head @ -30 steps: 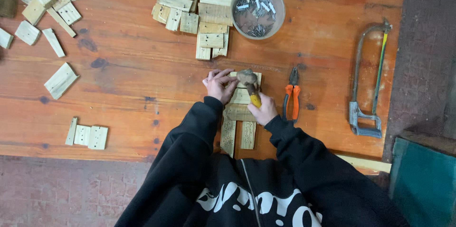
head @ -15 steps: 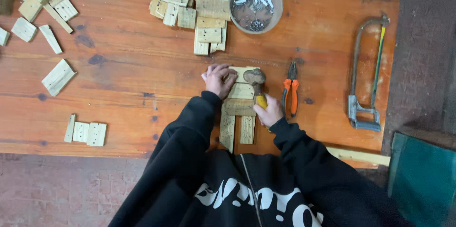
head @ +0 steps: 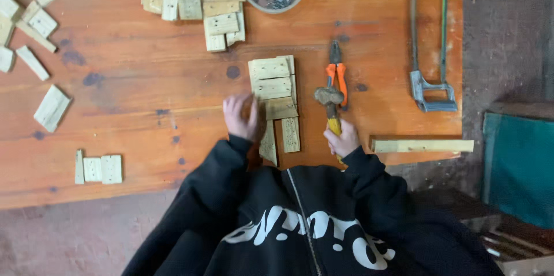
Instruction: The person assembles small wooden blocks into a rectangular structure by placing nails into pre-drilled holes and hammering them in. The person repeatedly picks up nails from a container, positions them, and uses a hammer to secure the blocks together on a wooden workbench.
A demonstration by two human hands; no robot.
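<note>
Hammer now lifted off pale slatted wooden piece.

**One head camera, looking straight down**

The only view comes from the person's head and faces almost straight down onto an orange wooden table, which fills the upper two thirds of the frame. The wearer's dark hooded top crowds the lower middle. Floor shows along the bottom left and the right edge. The camera sits fairly near, at about arm's reach from the tabletop.
</note>
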